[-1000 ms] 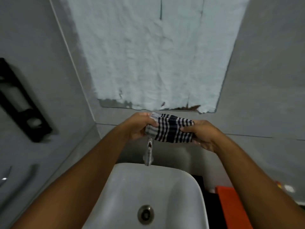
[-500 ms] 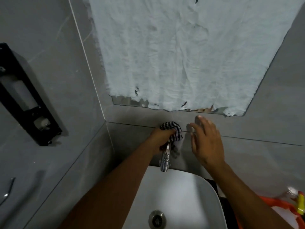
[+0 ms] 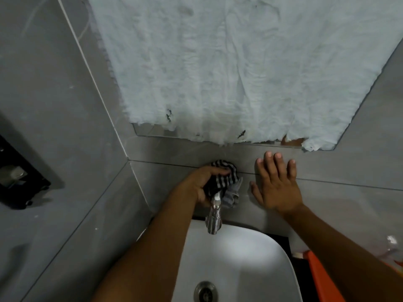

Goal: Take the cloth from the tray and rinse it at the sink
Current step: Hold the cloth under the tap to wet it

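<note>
Cloth x1 — left hand gripping.

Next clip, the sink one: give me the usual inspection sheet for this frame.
Surface: white basin, looks empty, drain open; no water seen running.
Job's things: striped cloth bunched above the tap.
Clutter: orange tray at the basin's right edge.
Hands: left hand grips the cloth; right hand open, flat against the grey wall.
Cables: nothing seen.
Surroundings: black wall fixture at left; mirror covered with white paper.

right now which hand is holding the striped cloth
The left hand, gripping the striped cloth above the tap; the right hand lies open, flat against the wall.
</note>
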